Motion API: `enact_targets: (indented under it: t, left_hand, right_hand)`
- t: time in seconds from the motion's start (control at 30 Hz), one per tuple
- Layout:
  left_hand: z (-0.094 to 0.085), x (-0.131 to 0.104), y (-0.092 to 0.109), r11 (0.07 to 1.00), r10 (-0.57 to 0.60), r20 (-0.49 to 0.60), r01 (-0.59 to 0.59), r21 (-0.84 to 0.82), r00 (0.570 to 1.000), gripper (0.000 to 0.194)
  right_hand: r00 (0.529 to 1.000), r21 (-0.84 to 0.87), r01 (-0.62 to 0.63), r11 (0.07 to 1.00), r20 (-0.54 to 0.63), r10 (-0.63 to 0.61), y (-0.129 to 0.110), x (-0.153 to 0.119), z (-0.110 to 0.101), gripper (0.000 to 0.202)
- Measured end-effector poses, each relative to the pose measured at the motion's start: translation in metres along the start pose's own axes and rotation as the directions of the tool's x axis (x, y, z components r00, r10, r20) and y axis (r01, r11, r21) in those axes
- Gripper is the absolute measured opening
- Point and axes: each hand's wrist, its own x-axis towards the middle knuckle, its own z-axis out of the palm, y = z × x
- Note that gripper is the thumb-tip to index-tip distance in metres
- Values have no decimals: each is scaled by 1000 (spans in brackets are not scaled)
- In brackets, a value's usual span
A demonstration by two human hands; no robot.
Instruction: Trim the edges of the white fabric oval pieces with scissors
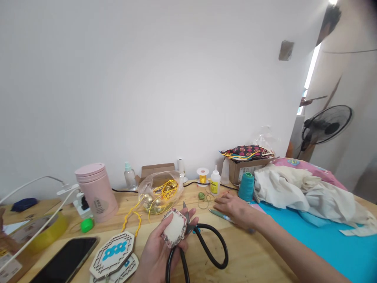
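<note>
My left hand [160,245] is closed around a small white piece [174,228] with a flowery, patterned edge. The same hand also holds a pair of scissors [210,228] with large black loop handles; the blades lie behind the white piece and one tip points up past it. My right hand [234,208] rests low on the wooden table, fingers stretched out and nothing visible in them. Just under it lies a grey-green pen [220,215]. Near its fingertips are a green ball [201,195] and a loop of thin green thread [204,206].
A glue bottle [215,182], yellow thread spool [202,177] and teal thread cone [246,187] stand at the back. Left are a plastic bag of golden bells [159,192], pink canister [98,194], phone [66,259] and octagonal wooden plaques [113,253]. White cloth [294,188] lies right.
</note>
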Motion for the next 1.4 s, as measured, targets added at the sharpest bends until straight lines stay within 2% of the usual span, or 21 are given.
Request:
enact_targets:
  t: [0.07, 0.2, 0.3, 0.4, 0.5, 0.67, 0.77, 0.9, 1.07, 1.2, 1.4]
  left_hand:
    - [0, -1, 0, 1000, -4, 0, 4, 4, 1000, 35]
    - [-2, 0, 0, 1000, 1, 7, -1, 31, 1000, 36]
    - [-3, 2, -1, 999, 14, 10, -14, 49, 1000, 35]
    - [-4, 3, -1, 999, 17, -7, -17, 49, 1000, 33]
    - [-4, 2, -1, 999, 16, -12, -15, 49, 1000, 33]
    - [-2, 3, 0, 1000, 7, -20, -6, 30, 1000, 30]
    - [-1, 3, 0, 999, 19, -11, -19, 47, 1000, 29]
    - [-2, 2, 0, 999, 30, 2, -30, 39, 1000, 29]
    - [-9, 3, 2, 1000, 29, 35, -29, -2, 999, 34]
    - [-11, 4, 3, 999, 41, 34, -41, 4, 999, 35]
    - [-8, 2, 4, 999, 29, 51, -27, -26, 998, 28]
  right_hand:
    - [1000, -73, 3, 997, 7, -3, 3, -5, 1, 30]
    - [994, -118, -102, 988, -54, 97, 11, -11, -4, 24]
    - [996, -92, -71, 993, -54, 66, 7, -9, -1, 32]
    - [1000, -80, -21, 997, -4, 21, 3, -4, 8, 42]
    - [1000, -75, 13, 997, 9, -13, 9, -7, 11, 33]
    - [996, -72, -43, 996, 72, 49, 28, -32, -13, 21]
    - [993, -13, -110, 994, 27, 111, 32, -38, -23, 31]
    - [970, 19, -242, 970, -28, 243, 31, -21, -15, 25]
    - [949, 27, -316, 949, 3, 316, 29, 10, -2, 11]
    - [945, 57, -328, 943, 43, 326, 30, 20, -2, 17]
    - [952, 95, -307, 947, 26, 306, 33, 18, -3, 24]
